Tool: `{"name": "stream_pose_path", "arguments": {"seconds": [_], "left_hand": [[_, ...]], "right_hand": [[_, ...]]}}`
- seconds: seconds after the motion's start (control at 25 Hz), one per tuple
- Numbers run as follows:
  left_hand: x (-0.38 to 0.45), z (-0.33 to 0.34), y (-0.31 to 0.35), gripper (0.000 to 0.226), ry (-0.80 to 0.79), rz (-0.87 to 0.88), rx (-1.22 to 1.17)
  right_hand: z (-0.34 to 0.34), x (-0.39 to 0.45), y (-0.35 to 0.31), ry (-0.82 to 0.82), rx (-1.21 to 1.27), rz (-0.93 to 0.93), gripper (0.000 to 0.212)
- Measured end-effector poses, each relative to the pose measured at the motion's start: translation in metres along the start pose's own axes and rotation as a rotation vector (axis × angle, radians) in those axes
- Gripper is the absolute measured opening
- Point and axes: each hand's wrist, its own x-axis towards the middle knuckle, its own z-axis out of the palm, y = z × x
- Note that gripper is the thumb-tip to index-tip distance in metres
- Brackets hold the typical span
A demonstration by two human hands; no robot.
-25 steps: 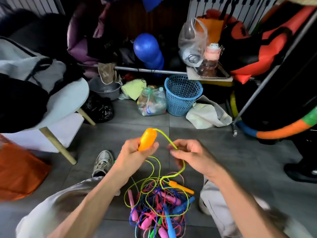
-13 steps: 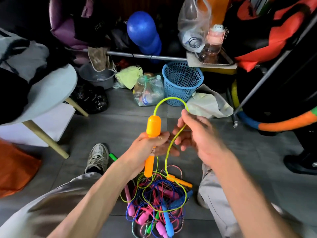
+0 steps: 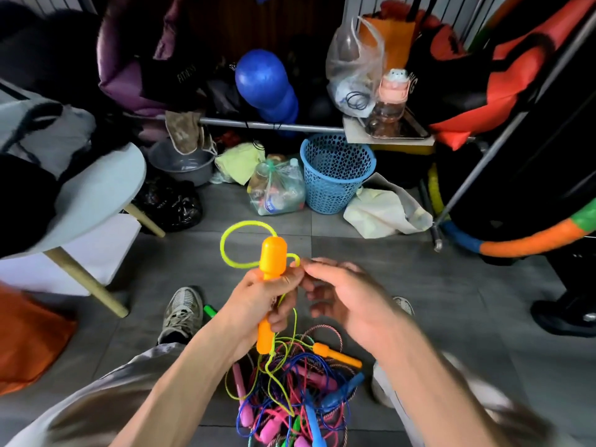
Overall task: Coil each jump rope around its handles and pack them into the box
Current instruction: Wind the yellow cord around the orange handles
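The left hand (image 3: 258, 304) is gripping a bulb-topped orange plastic handle (image 3: 270, 285) upright, fingers wrapped around its narrow shaft. The right hand (image 3: 348, 301) is pinching the thin yellow-green cord (image 3: 225, 250) at the fingertips, just beside the handle's bulb, where the cord is curving into a single loose loop above the left hand. From the handle's lower end the cord is trailing down into the tangled heap of coloured jump ropes (image 3: 290, 401) lying on the grey tiled floor (image 3: 451, 317).

The loop is likely to spring open if the pinch slackens, and pulling more cord up could drag the knotted heap along, since the strands are crossing one another.

One orange handle is being held; a second orange handle (image 3: 335, 353) is lying on the heap, with several pink and at least two blue handles, not clearly countable. No box is showing.
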Motion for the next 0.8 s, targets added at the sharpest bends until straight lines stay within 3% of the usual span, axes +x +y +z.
{"name": "stream_pose_path", "arguments": {"seconds": [0.16, 0.36, 0.44, 0.52, 0.64, 0.8], "left_hand": [[-0.004, 0.005, -0.005, 0.027, -0.046, -0.012, 0.033], [-0.009, -0.001, -0.003, 0.031, -0.020, 0.016, 0.070], [-0.011, -0.001, -0.002, 0.032, -0.002, 0.031, 0.071], [-0.010, 0.000, 0.000, 0.033, 0.013, 0.053, 0.054], [-0.008, 0.003, 0.001, 0.029, 0.031, 0.076, 0.022], [-0.007, 0.006, 0.001, 0.025, 0.019, 0.075, 0.025]], "right_hand": [[-0.004, 0.000, -0.004, 0.034, -0.029, -0.083, 0.012], [-0.050, -0.001, -0.042, 0.388, 0.317, -0.277, 0.013], [-0.055, -0.007, -0.047, 0.302, 0.307, -0.154, 0.027], [-0.038, -0.008, -0.033, 0.082, 0.133, -0.007, 0.042], [-0.008, -0.008, -0.009, -0.130, -0.012, -0.021, 0.029], [-0.011, -0.003, -0.014, 0.043, 0.096, -0.164, 0.018]]}}
